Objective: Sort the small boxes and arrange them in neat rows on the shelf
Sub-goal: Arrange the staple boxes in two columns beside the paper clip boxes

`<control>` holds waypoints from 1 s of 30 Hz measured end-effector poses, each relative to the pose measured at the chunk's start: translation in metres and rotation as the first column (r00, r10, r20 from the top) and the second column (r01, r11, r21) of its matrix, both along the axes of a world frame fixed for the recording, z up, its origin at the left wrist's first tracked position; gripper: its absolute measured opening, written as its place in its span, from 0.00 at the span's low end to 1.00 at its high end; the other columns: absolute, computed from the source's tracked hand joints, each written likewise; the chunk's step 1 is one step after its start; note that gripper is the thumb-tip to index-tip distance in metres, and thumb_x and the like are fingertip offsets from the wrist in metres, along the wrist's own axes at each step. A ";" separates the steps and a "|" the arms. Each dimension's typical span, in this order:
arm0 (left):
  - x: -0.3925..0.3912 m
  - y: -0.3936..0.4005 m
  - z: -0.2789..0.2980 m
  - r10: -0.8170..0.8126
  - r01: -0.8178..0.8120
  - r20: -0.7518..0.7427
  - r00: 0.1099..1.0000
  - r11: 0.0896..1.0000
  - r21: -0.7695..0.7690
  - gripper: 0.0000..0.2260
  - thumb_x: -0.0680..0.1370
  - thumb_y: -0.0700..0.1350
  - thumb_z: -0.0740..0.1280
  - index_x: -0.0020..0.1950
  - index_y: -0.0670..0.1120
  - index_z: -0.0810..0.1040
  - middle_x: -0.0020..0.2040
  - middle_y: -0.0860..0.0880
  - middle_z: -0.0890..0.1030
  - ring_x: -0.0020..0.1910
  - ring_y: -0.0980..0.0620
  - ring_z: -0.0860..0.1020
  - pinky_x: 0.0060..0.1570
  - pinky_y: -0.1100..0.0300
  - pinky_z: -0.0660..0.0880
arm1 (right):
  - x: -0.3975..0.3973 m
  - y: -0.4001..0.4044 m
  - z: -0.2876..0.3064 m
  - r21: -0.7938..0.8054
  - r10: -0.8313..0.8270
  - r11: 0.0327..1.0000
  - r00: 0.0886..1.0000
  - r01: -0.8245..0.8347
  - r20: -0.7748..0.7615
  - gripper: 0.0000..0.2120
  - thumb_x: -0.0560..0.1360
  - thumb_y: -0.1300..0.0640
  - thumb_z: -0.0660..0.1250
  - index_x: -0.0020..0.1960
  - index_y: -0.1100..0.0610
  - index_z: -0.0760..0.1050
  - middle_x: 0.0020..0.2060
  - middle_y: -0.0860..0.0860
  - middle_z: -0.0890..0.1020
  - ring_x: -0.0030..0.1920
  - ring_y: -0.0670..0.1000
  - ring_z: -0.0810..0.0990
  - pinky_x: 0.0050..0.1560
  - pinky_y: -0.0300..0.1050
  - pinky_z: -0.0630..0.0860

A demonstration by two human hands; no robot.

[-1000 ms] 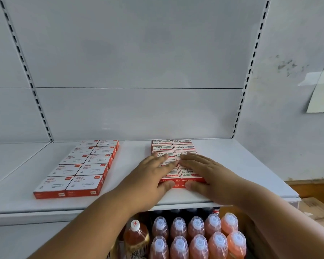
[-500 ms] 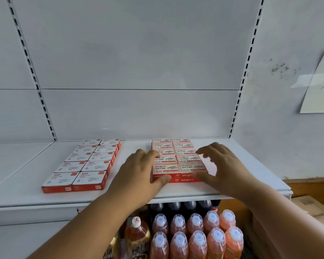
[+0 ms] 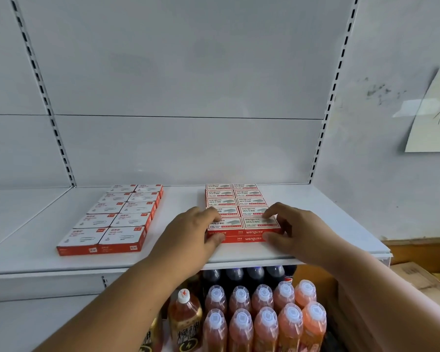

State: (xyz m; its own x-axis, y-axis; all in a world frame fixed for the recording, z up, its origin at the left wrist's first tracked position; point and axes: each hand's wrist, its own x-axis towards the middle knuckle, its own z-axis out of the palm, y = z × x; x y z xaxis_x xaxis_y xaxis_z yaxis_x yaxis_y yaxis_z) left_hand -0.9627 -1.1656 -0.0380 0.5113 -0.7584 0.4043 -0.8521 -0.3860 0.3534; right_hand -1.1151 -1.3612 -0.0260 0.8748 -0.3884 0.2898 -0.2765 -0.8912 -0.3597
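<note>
Two blocks of small red-and-white boxes lie on the white shelf (image 3: 178,252). The right block, staple boxes (image 3: 239,201), is two columns wide and two layers high. My left hand (image 3: 193,232) presses against its front left corner, thumb on the red front face. My right hand (image 3: 292,227) clasps the front right corner, fingertips on top of the front right box (image 3: 261,222), thumb on its front. The left block, paper clip boxes (image 3: 117,217), stands in two columns, untouched.
Below the shelf stand orange drink bottles (image 3: 262,321), dark bottles (image 3: 241,275) and a brown tea bottle (image 3: 186,318). Cardboard boxes (image 3: 422,278) sit at the lower right. A paper sheet (image 3: 434,115) hangs on the right wall. Slotted uprights (image 3: 328,107) frame the back panel.
Both hands slid off the top of the staple block to its two front corners, and the front boxes now show. The view shifted slightly.
</note>
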 end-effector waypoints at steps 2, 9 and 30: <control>0.000 0.000 0.000 -0.002 0.002 -0.012 1.000 1.000 -0.001 0.17 0.78 0.56 0.66 0.66 0.58 0.70 0.61 0.55 0.76 0.56 0.57 0.75 0.53 0.66 0.73 | 0.000 0.001 0.000 -0.008 -0.004 1.000 1.000 0.004 -0.004 0.15 0.75 0.45 0.69 0.59 0.43 0.72 0.38 0.39 0.75 0.35 0.40 0.73 0.37 0.31 0.66; 0.000 0.000 -0.002 -0.019 0.018 0.051 0.998 1.000 0.019 0.17 0.80 0.56 0.64 0.68 0.56 0.69 0.61 0.54 0.76 0.58 0.55 0.75 0.56 0.64 0.75 | -0.004 0.005 -0.002 -0.086 0.025 0.996 1.000 -0.024 0.011 0.16 0.76 0.44 0.66 0.63 0.45 0.73 0.49 0.41 0.77 0.40 0.41 0.74 0.43 0.34 0.68; -0.002 -0.022 0.035 0.036 -0.287 -0.698 0.715 0.925 -0.247 0.13 0.84 0.57 0.54 0.51 0.51 0.72 0.45 0.54 0.77 0.43 0.59 0.74 0.50 0.57 0.71 | 0.029 -0.002 0.021 0.932 -0.456 0.323 0.836 -0.165 0.306 0.20 0.83 0.44 0.54 0.62 0.56 0.75 0.60 0.54 0.78 0.64 0.55 0.75 0.70 0.55 0.68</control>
